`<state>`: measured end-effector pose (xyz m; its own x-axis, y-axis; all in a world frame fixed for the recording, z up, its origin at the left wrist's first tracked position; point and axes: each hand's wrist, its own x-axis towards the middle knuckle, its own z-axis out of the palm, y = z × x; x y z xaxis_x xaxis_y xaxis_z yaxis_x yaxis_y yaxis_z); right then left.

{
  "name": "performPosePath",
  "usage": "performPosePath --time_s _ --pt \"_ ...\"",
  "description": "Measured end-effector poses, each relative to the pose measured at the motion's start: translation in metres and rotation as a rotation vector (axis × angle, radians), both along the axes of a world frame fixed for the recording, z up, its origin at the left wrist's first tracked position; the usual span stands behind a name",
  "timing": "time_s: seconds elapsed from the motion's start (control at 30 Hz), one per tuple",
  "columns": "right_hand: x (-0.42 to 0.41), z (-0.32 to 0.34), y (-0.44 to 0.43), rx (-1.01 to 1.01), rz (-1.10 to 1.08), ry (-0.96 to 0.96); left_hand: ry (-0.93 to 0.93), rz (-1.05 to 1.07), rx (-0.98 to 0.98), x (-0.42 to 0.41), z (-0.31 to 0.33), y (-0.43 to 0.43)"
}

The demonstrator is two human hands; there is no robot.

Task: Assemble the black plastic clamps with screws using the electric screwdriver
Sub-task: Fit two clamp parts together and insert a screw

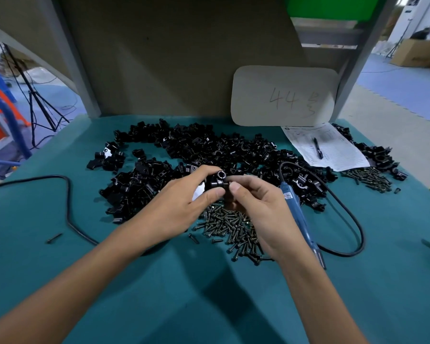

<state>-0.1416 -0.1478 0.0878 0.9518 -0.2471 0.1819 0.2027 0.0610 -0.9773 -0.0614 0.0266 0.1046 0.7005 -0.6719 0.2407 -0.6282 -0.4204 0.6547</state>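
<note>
The left hand (pixel 184 202) grips a clamp (pixel 215 182) above the desk (pixel 134 294), with thumb and fingers curled round it. The right hand (pixel 256 207) pinches what looks like a screw (pixel 228 182) at the clamp's right side, its axis running sideways into the clamp. The screwdriver (pixel 297 212) lies just right of the right hand, which is the nearer one, with its tip towards the person.

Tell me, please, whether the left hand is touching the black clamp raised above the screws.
Touching. The head view shows the left hand gripping the black clamp, with the thumb pressed against its near side and the fingers curled over its top.
</note>
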Motion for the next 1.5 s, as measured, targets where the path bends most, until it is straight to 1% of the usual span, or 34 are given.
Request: performPosePath --time_s 0.07,0.2,0.23,0.3,0.37,0.47,0.53,0.63,0.77,0.9,1.03,1.13,1.23,1.3,1.33,1.37,1.4,1.43,1.47,1.5 --pt "0.000 -0.001 -0.003 -0.212 -0.083 -0.025 -0.030 0.002 0.016 -0.001 0.001 0.000" --pt "-0.003 0.003 -0.008 -0.532 -0.098 0.006 -0.071 -0.015 0.024 -0.005 0.005 -0.002" --pt "-0.004 0.004 -0.008 -0.598 -0.091 0.004 -0.093 -0.021 0.032 -0.006 0.006 -0.003" --pt "-0.003 0.006 -0.010 -0.648 -0.072 0.003 -0.118 -0.028 0.035 -0.009 0.008 -0.005" --pt "-0.005 0.010 -0.013 -0.646 -0.003 0.026 -0.114 -0.037 0.022 -0.009 0.009 -0.005" --pt "-0.006 0.017 -0.018 -0.555 0.147 0.119 -0.097 -0.040 0.022 -0.009 0.012 -0.004" --pt "-0.006 0.020 -0.019 -0.531 0.185 0.127 -0.111 -0.046 0.028 -0.010 0.014 -0.004" --pt "-0.007 0.023 -0.021 -0.539 0.192 0.104 -0.118 -0.040 0.023 -0.010 0.014 -0.003" --pt "-0.007 0.026 -0.023 -0.463 0.213 0.126 -0.105 -0.041 0.014 -0.015 0.014 -0.004" --pt "-0.008 0.026 -0.022 -0.509 0.233 0.095 -0.100 -0.055 0.015 -0.016 0.016 -0.003" --pt "-0.008 0.029 -0.025 -0.449 0.267 0.148 -0.081 -0.070 0.018 -0.018 0.016 -0.004" --pt "-0.007 0.029 -0.023 -0.491 0.271 0.120 -0.065 -0.077 0.001 -0.018 0.018 -0.004" --pt "-0.008 0.025 -0.031 -0.500 0.268 0.173 -0.052 -0.070 0.000 -0.017 0.017 -0.003" --pt "-0.012 0.018 -0.046 -0.508 0.206 0.213 -0.045 -0.058 0.007 -0.017 0.015 -0.001" --pt "-0.014 0.011 -0.056 -0.589 0.102 0.222 -0.033 -0.048 0.010 -0.016 0.013 0.001" --pt "-0.016 0.002 -0.069 -0.734 -0.040 0.250 -0.021 -0.038 0.013 -0.016 0.012 0.003" --pt "-0.019 -0.008 -0.082 -0.921 -0.176 0.330 -0.013 -0.029 0.015 -0.015 0.010 0.004" --pt "-0.022 -0.019 -0.092 -1.086 -0.270 0.470 -0.008 -0.022 0.017 -0.014 0.009 0.005" --pt "-0.026 -0.030 -0.099 -1.184 -0.307 0.619 -0.004 -0.016 0.016 -0.014 0.008 0.004" --pt "-0.028 -0.040 -0.104 -1.216 -0.296 0.729 0.000 -0.011 0.013 -0.014 0.007 0.003"
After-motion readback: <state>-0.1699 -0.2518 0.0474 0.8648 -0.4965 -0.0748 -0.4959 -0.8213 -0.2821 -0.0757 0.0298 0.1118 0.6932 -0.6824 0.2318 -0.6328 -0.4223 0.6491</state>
